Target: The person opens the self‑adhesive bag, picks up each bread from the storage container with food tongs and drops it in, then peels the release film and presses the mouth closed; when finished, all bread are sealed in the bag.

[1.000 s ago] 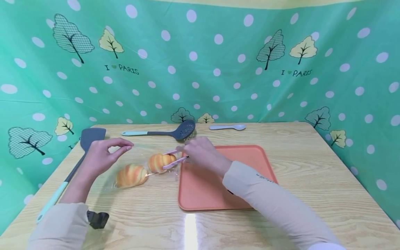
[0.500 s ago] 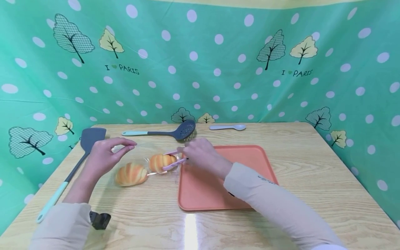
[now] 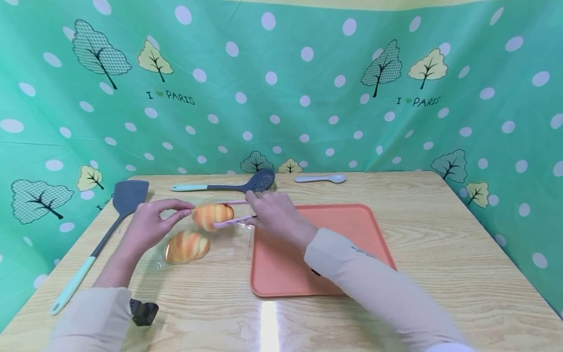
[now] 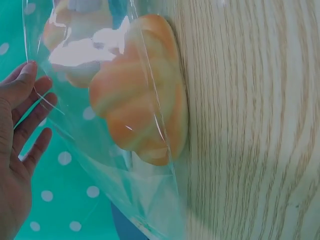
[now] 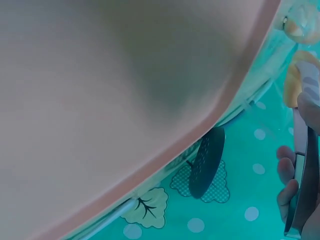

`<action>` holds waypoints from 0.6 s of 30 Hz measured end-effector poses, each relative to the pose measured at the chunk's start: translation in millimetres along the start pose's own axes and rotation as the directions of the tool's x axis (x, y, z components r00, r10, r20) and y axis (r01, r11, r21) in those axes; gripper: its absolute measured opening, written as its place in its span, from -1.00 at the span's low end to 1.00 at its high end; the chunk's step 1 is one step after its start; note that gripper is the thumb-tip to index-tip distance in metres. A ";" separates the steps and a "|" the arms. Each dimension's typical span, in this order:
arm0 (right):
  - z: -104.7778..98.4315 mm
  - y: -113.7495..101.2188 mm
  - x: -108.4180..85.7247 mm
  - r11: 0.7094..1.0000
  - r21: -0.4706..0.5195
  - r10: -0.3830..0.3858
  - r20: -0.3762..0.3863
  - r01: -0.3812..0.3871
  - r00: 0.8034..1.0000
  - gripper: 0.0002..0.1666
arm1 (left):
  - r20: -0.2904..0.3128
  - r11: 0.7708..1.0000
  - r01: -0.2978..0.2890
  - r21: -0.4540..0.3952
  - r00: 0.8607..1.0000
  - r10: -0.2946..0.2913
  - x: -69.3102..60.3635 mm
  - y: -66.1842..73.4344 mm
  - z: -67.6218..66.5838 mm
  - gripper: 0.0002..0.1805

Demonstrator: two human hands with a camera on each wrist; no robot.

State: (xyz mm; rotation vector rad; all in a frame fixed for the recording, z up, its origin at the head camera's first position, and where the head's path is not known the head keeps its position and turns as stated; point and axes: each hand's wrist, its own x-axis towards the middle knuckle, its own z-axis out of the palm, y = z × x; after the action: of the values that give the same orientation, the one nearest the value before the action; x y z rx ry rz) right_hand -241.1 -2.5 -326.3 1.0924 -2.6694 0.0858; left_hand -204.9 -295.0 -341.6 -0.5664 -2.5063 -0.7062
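Observation:
My left hand [image 3: 147, 226] pinches the edge of a clear plastic bag [image 4: 155, 190] between thumb and fingertips. One striped croissant-shaped bread roll [image 3: 185, 247] lies in the bag on the table. In my right hand [image 3: 278, 215] are tongs [image 3: 233, 222] with pale pink-purple tips and, in the right wrist view, a metal handle [image 5: 306, 187]. Their tips hold a second bread roll [image 3: 204, 216], just behind the first and close to my left fingertips. Through the film in the left wrist view, both rolls show, partly hidden by glare.
A pink tray [image 3: 299, 274] lies under my right forearm. Behind stand out a dark slotted spoon [image 3: 259, 181] with a mint handle and a small pale spoon [image 3: 321, 179]. A spatula [image 3: 116, 225] lies at the left. A patterned curtain [image 3: 281, 122] hangs behind the table.
The tongs and the roll in them have moved left and slightly away from me, toward my left hand. My left hand still pinches the bag and has shifted only a little.

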 end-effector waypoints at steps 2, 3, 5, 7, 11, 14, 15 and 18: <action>1.0 -2.8 3.2 1.000 0.003 0.016 0.017 -0.016 1.000 -0.48 | 0.003 1.000 0.001 -0.003 1.000 -0.001 0.4 -0.1 0.6 -0.88; 1.5 -4.3 4.8 1.000 0.005 0.023 0.028 -0.023 0.999 -0.47 | 0.005 1.000 0.003 -0.004 1.000 -0.003 0.5 0.1 1.0 -0.88; 2.9 -7.0 7.8 0.999 -0.002 0.033 0.046 -0.033 0.998 -0.48 | 0.010 1.000 0.008 -0.008 1.000 -0.008 0.5 0.3 1.7 -0.89; 4.1 -9.7 10.1 0.999 -0.010 0.043 0.057 -0.042 0.997 -0.48 | 0.016 1.000 0.014 -0.010 1.000 -0.013 0.6 0.5 2.0 -0.89; 6.5 -14.1 13.9 0.998 -0.023 0.059 0.052 -0.058 0.997 -0.47 | 0.023 1.000 0.023 -0.011 0.999 -0.023 0.6 0.3 1.7 -0.88; 8.2 -16.6 17.0 0.998 -0.030 0.065 0.040 -0.063 0.997 -0.45 | 0.019 1.000 0.022 -0.002 1.000 -0.022 0.8 0.4 1.6 -0.88; 8.7 -17.4 18.2 0.997 -0.033 0.065 0.040 -0.064 0.997 -0.45 | 0.015 1.000 0.019 0.000 1.000 -0.019 1.0 0.4 1.7 -0.87; 9.5 -19.8 22.4 0.997 -0.045 0.072 0.053 -0.069 0.996 -0.44 | 0.003 1.000 0.011 0.009 1.000 -0.011 2.0 0.9 1.9 -0.87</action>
State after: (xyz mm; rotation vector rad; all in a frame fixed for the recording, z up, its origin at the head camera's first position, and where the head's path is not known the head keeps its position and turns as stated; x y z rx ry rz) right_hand -244.7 -33.4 -330.5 1.0016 -2.7452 0.0114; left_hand -206.6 -292.7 -341.7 -0.5511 -2.5161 -0.6984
